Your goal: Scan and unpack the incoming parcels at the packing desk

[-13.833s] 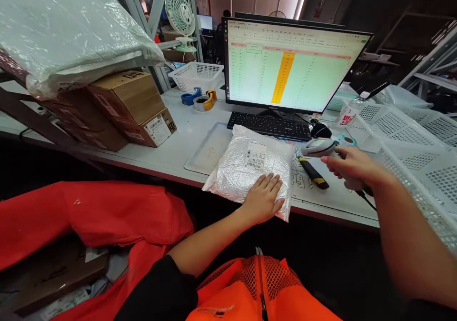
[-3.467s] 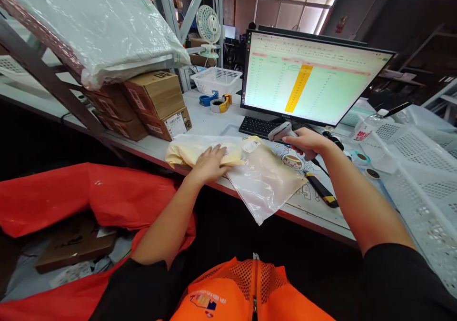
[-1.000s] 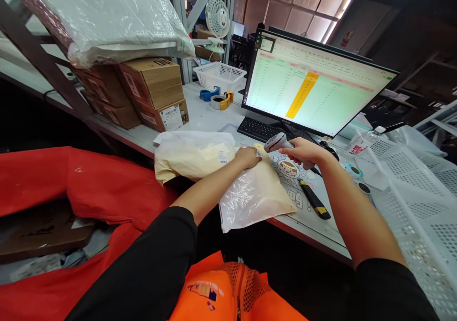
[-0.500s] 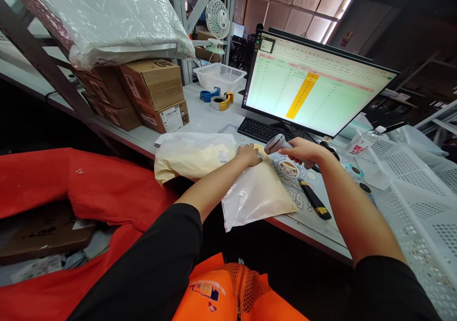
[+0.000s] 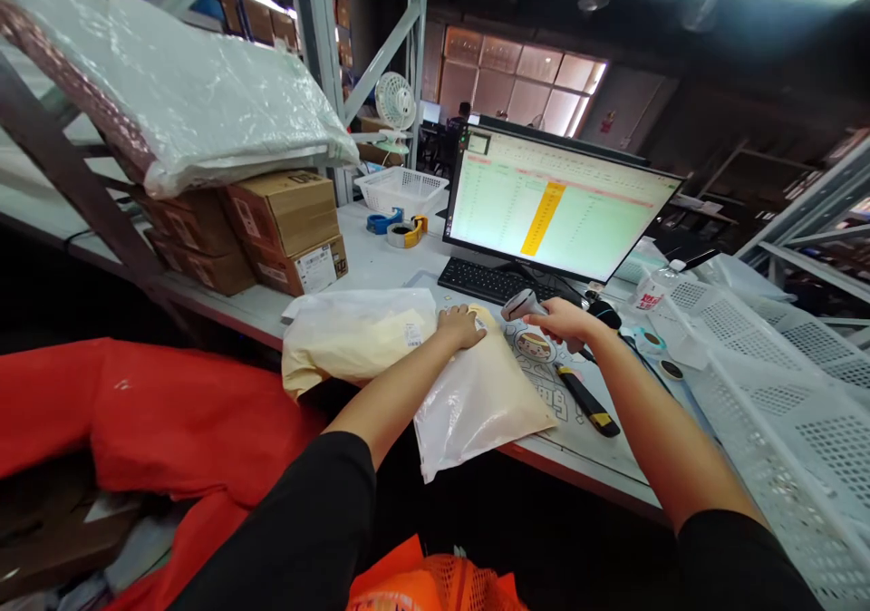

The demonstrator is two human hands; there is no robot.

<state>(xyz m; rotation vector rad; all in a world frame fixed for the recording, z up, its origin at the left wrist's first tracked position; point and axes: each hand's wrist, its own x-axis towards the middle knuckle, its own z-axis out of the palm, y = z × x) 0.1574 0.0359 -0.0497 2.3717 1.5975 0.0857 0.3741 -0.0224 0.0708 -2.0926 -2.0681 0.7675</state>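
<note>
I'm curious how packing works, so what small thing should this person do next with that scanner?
Probably tilt the barcode scanner in the right hand toward the small white label on the plastic-wrapped parcel. The scanner's nose already points that way, past the left hand, which lies flat on the pale bag, and that label is the nearest one.

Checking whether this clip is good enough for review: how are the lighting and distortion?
In the head view, the wide lens bends the steel shelf upright and skews the monitor; the window glares while the space under the bench falls dark; the plastic mailer's label is too small to read.
</note>
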